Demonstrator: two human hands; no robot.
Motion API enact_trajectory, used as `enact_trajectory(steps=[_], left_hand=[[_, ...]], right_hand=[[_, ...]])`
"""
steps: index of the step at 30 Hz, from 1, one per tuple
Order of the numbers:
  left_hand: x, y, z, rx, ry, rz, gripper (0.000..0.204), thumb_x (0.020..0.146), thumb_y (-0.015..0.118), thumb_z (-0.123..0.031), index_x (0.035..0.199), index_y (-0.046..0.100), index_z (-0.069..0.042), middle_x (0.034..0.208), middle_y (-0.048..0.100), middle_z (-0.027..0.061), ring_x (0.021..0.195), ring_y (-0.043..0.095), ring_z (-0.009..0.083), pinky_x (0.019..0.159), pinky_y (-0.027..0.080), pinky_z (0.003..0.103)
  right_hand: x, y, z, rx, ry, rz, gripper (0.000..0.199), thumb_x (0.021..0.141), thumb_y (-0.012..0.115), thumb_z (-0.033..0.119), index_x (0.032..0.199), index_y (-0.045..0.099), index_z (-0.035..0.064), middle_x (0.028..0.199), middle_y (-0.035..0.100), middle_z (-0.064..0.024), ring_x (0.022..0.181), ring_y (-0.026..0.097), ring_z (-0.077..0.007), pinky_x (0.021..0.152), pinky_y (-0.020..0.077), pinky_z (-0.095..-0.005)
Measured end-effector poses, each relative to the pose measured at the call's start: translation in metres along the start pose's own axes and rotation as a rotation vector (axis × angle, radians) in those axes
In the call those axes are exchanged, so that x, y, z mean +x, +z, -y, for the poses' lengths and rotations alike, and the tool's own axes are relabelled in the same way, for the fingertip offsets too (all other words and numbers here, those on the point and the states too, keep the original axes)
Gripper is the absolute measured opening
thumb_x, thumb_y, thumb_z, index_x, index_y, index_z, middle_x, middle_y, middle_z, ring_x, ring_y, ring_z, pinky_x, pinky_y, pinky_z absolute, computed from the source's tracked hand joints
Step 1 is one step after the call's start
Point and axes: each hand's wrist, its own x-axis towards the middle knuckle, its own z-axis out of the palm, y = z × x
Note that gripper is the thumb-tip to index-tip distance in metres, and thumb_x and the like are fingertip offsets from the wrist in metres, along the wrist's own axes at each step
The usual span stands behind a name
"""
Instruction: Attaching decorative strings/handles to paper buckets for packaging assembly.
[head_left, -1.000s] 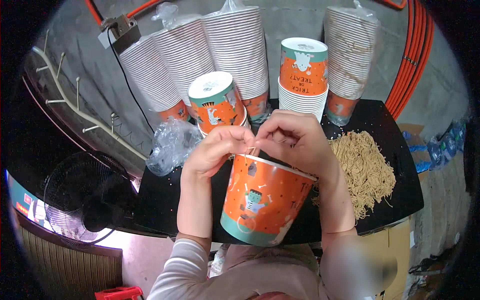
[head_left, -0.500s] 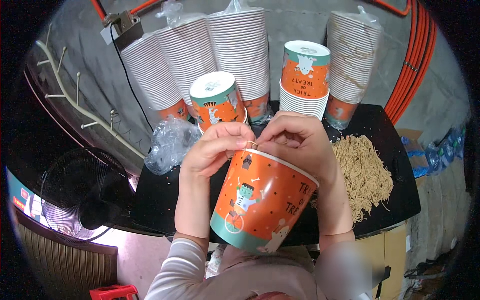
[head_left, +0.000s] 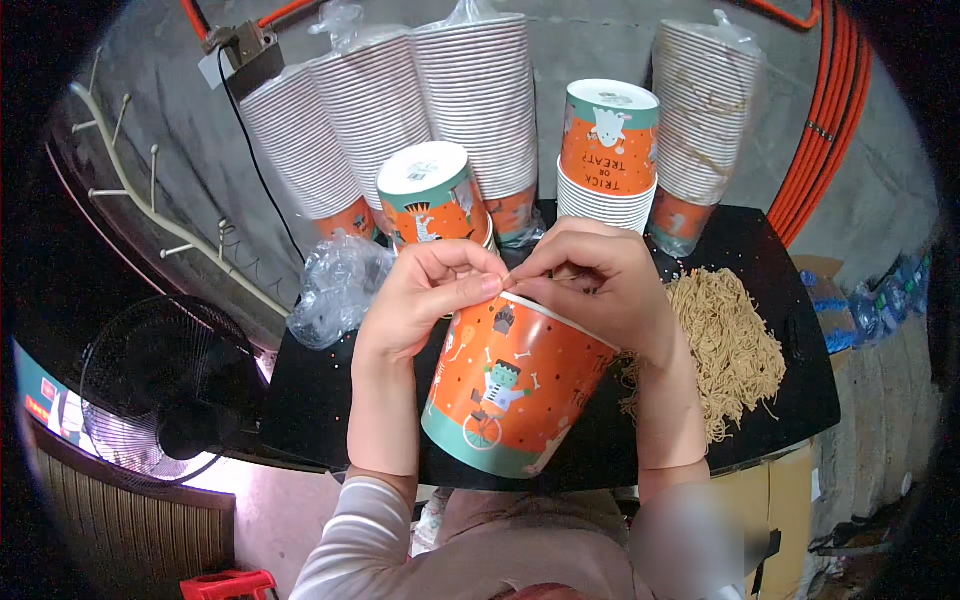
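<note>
Orange paper bucket (head_left: 515,395) below both hands (head_left: 415,300) (head_left: 605,285)

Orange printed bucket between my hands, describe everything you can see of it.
The tapered orange bucket looks like glossy paper, with a white rim and teal base band. Its print shows a green-headed figure on a unicycle and white bones. Tilted, mouth up and rightward, it shows before the flat black table. Your bare left hand and right hand meet at its rim, pinching what looks like thin tan cord.
</note>
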Motion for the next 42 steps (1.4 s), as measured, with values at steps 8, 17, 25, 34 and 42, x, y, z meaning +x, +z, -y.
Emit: enact_trajectory(steps=[8, 17, 25, 34, 42], left_hand=[[-0.005, 0.008, -0.006, 0.164, 0.050, -0.109, 0.014, 0.092, 0.076, -0.004, 0.103, 0.076, 0.004, 0.097, 0.077, 0.0063, 0.089, 0.071, 0.0087, 0.081, 0.055, 0.023], [0.000, 0.012, 0.004, 0.401, 0.209, -0.281, 0.012, 0.087, 0.075, 0.004, 0.098, 0.076, 0.003, 0.091, 0.076, 0.0055, 0.082, 0.070, 0.0079, 0.077, 0.056, 0.024], [0.002, 0.019, 0.006, 0.477, 0.339, -0.354, 0.013, 0.083, 0.078, 0.006, 0.094, 0.076, 0.002, 0.092, 0.076, 0.0061, 0.084, 0.071, 0.0094, 0.078, 0.057, 0.024], [0.007, 0.027, 0.009, 0.407, 0.393, -0.394, 0.029, 0.082, 0.081, 0.005, 0.101, 0.061, -0.001, 0.093, 0.074, 0.0076, 0.087, 0.071, 0.0101, 0.082, 0.056, 0.024], [0.007, 0.028, 0.007, 0.473, 0.379, -0.387, 0.028, 0.081, 0.082, 0.004, 0.102, 0.064, 0.000, 0.093, 0.074, 0.0057, 0.089, 0.071, 0.0099, 0.082, 0.056, 0.023]], right_hand=[[0.000, 0.003, 0.003, -0.047, 0.054, -0.038, 0.011, 0.084, 0.083, 0.010, 0.092, 0.076, 0.0053, 0.076, 0.062, -0.0026, 0.060, 0.053, -0.0101, 0.054, 0.0416, -0.0261], [0.002, 0.018, -0.006, -0.024, 0.131, -0.110, 0.012, 0.086, 0.080, 0.012, 0.093, 0.076, 0.0038, 0.081, 0.066, -0.0042, 0.065, 0.055, -0.0114, 0.057, 0.0432, -0.0274], [0.001, 0.021, -0.018, 0.164, 0.153, -0.123, 0.012, 0.085, 0.080, 0.009, 0.096, 0.078, 0.0038, 0.084, 0.065, -0.0011, 0.067, 0.050, -0.0058, 0.058, 0.0391, -0.0228], [0.000, 0.020, -0.021, 0.255, 0.196, -0.116, 0.011, 0.087, 0.078, 0.006, 0.097, 0.077, 0.0021, 0.086, 0.065, 0.0017, 0.069, 0.047, -0.0029, 0.059, 0.0380, -0.0208], [0.000, 0.017, -0.019, 0.679, 0.306, -0.107, 0.015, 0.096, 0.070, 0.001, 0.109, 0.069, -0.0073, 0.102, 0.073, -0.0083, 0.093, 0.071, -0.0115, 0.083, 0.0581, -0.0245]])
